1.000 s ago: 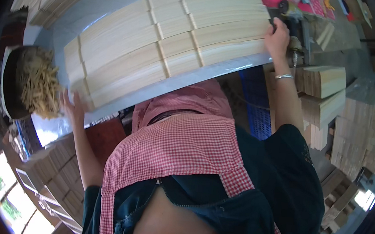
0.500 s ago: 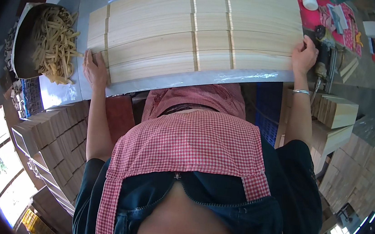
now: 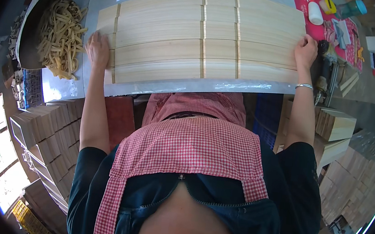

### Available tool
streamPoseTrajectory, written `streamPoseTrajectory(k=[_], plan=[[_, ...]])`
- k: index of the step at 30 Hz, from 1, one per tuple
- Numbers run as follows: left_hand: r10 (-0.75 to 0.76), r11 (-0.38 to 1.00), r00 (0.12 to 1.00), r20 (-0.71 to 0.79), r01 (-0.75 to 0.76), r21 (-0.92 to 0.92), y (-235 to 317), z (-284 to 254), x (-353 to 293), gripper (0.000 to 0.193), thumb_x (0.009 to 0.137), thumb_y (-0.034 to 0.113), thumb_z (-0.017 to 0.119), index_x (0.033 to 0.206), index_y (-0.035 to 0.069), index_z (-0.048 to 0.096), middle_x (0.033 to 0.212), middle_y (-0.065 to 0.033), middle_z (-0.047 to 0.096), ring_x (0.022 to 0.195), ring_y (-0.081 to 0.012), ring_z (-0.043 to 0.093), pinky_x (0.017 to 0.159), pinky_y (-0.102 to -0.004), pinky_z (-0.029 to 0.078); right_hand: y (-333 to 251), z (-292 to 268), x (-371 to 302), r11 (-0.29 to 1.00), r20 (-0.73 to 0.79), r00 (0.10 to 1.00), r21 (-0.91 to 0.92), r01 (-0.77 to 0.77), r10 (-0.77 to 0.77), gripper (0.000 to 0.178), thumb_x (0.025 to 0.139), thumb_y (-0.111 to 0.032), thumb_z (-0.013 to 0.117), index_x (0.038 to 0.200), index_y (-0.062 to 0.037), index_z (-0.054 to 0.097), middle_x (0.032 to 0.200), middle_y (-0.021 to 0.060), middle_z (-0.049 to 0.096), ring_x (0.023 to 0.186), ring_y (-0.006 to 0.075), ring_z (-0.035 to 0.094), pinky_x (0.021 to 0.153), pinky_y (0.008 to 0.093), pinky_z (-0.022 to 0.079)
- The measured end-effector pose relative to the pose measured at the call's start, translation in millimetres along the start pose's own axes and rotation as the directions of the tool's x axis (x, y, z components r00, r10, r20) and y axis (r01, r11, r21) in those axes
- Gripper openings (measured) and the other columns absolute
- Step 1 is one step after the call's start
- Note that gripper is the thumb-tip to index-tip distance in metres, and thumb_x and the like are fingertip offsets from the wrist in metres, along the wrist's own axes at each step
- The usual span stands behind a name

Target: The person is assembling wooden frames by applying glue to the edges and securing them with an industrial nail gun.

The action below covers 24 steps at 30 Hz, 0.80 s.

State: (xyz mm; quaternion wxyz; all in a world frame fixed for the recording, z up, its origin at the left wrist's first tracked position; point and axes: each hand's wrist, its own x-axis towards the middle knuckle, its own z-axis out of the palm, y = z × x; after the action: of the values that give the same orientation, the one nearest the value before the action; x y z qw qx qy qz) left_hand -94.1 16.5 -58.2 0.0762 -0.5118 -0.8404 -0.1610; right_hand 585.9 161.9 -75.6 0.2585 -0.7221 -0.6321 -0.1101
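Several pale wooden boards [image 3: 160, 32] lie side by side on the grey-covered table. Cut grooves run across them in line, one near the left end and two right of the middle. My left hand [image 3: 97, 49] rests against the boards' left end, fingers loosely bent and slightly apart. At the right end, my right hand [image 3: 305, 52] has its fingers curled and closed around the edge of a board; the fingertips are partly hidden. A silver bangle circles my right wrist.
A metal basin [image 3: 29, 38] full of tan rubber-like bands [image 3: 62, 42] stands left of the boards. Beyond their right end are a white bottle [image 3: 315, 14], a teal-capped bottle [image 3: 350, 9] and a dark hand tool [image 3: 323, 76]. Stacked wood blocks [image 3: 48, 132] stand below the table.
My left hand has shifted farther up along the boards' left end, its back now turned more upward. My right hand stays at the right end. The view has shifted slightly.
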Motion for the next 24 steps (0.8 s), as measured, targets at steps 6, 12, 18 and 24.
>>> streamPoseTrajectory(k=[6,12,18,24], plan=[[-0.061,0.997,0.998,-0.028,0.059,-0.057,8,13,1,0.049,0.095,0.034,0.058,0.128,-0.003,0.064,0.137,-0.0178,0.062,0.122,-0.0363,0.057,0.107,-0.0414,0.042,1,8,-1,0.997,-0.040,0.996,0.028,-0.077,0.078,0.029,0.087,-0.014,0.059,0.114,-0.0104,0.068,0.107,0.0164,0.070,0.096,0.0398,0.063,0.089,0.0463,0.052],[-0.047,0.994,0.997,-0.064,0.040,-0.099,0,15,-2,0.049,0.095,0.034,0.059,0.126,-0.003,0.065,0.136,-0.0192,0.062,0.122,-0.0366,0.057,0.106,-0.0426,0.043,-25,-13,1,0.990,0.032,0.993,-0.085,-0.112,0.115,0.028,0.088,-0.017,0.058,0.113,-0.0091,0.068,0.109,0.0170,0.070,0.097,0.0402,0.063,0.090,0.0492,0.051],[-0.006,0.998,0.995,-0.098,0.000,-0.060,12,12,11,0.049,0.096,0.034,0.057,0.128,-0.002,0.065,0.138,-0.0218,0.060,0.122,-0.0391,0.056,0.105,-0.0444,0.043,-22,0,25,0.987,0.027,0.996,-0.141,-0.082,0.087,0.028,0.089,-0.020,0.056,0.111,-0.0071,0.068,0.109,0.0179,0.070,0.099,0.0412,0.063,0.092,0.0496,0.050],[0.004,0.999,0.996,-0.085,-0.007,-0.039,27,23,47,0.049,0.097,0.036,0.056,0.129,0.000,0.065,0.139,-0.0240,0.058,0.122,-0.0414,0.055,0.105,-0.0453,0.043,-16,36,47,0.996,0.027,0.997,-0.047,-0.077,0.078,0.031,0.089,-0.021,0.055,0.113,-0.0064,0.068,0.112,0.0192,0.070,0.102,0.0418,0.063,0.093,0.0486,0.051]])
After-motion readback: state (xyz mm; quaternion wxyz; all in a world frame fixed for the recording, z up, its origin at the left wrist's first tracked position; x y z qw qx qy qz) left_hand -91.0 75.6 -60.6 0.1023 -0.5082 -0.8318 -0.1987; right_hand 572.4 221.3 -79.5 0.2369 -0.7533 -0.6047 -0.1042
